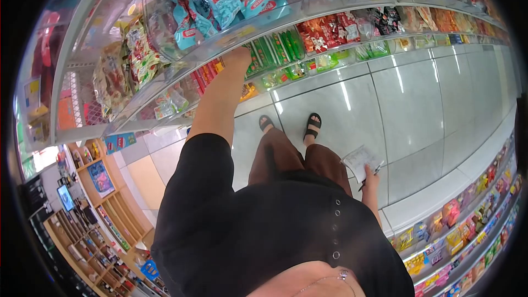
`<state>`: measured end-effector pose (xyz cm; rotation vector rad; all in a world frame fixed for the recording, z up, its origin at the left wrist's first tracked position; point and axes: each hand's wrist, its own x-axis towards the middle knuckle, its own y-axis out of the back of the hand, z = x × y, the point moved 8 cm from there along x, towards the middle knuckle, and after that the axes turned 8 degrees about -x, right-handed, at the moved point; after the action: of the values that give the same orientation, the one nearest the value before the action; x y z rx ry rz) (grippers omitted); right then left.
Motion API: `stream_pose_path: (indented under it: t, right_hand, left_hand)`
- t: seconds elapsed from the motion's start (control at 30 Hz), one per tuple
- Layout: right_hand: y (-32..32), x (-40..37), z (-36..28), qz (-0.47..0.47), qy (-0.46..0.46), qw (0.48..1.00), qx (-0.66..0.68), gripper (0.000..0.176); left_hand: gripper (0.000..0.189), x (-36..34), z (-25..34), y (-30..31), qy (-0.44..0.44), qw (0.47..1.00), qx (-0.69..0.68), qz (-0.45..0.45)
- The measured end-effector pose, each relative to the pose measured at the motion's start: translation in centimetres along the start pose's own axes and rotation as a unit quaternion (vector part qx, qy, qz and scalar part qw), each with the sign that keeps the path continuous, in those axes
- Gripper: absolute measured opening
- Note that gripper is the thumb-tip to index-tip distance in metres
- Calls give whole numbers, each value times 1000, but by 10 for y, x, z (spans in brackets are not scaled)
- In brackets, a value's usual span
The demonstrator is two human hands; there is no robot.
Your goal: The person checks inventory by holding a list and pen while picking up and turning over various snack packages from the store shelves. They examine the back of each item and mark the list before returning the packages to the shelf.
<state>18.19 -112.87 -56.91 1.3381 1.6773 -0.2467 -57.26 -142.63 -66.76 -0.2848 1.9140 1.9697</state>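
Note:
My left hand (237,59) reaches under the clear lip of the upper shelf, over a lower row of packets. Its fingers are hidden by the shelf, so what they touch does not show. Nearest to it are green packets (276,48) on one side and red packets (207,74) on the other. Low at my right side, my right hand (371,179) is closed on a small white notepad (362,163) with writing on it. A dark pen (378,167) sits in the same hand, against the pad.
Light blue and red bags (220,0) fill the clear bin above my left arm. Red packets (328,32) lie farther along the lower shelf. Another shelf of colourful packets (455,239) runs behind me on the right. Wooden shelving (118,217) stands at lower left, past the tiled floor (410,104).

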Motion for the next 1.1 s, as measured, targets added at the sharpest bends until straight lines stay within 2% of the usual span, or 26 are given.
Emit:
stream_pose_path:
  t: [0.1,0.2,0.27,0.3,0.37,0.4,0.47,0.57,0.63,0.67,0.7,0.73,0.77,0.83,0.87,0.93,1.0,1.1]
  right_hand:
    - [11,-4,28,16,-5,1000,18,42]
    - [20,-8,51,34,-26,999,24,40]
    - [25,-18,53,53,-57,997,-1,39]
    - [25,-18,55,57,-49,997,17,39]
    - [24,-18,56,63,-31,996,47,39]
    - [21,-18,52,57,-26,997,43,40]
    - [15,-17,46,42,-15,998,34,42]
    - [10,-16,35,52,-26,998,12,43]
    - [0,-12,24,30,-9,999,17,44]
    - [-7,-8,19,17,0,1000,20,44]
    - [-11,-3,15,15,16,1000,5,45]
    - [-16,5,11,13,32,999,-9,45]
    - [-22,13,7,12,48,998,-25,46]
    - [-35,30,-14,57,127,979,-147,47]
    - [-43,36,-31,80,168,960,-209,48]
    - [-77,36,-73,28,295,929,-223,51]
    - [-119,10,-124,-48,360,883,-298,54]
    - [-176,-55,-195,-135,465,811,-328,57]
  left_hand:
    - [45,26,-15,-20,-8,1000,17,3]
    - [44,16,-15,3,26,997,-70,26]
    - [42,-30,12,57,-3,991,-104,82]
    - [41,-66,36,99,-54,986,-89,132]
    - [42,-75,45,107,-98,979,-81,163]
    - [43,-50,33,82,-93,981,-87,145]
    - [45,-49,37,77,-125,980,-96,122]
    - [46,-109,70,135,-213,961,-118,130]
    - [44,-144,74,171,-239,943,-157,167]
    - [42,-162,72,183,-227,919,-307,98]
    - [41,-186,72,195,-209,869,-447,26]
    - [39,-212,72,203,-186,794,-577,-47]
    - [38,-239,69,210,-154,759,-629,-68]
    - [35,-291,64,216,-87,672,-727,-107]
    - [34,-310,64,221,-90,647,-750,-105]
    - [32,-348,61,227,-87,593,-794,-100]
    - [30,-379,60,228,-76,584,-803,-88]
    - [32,-407,59,221,-61,578,-810,-76]
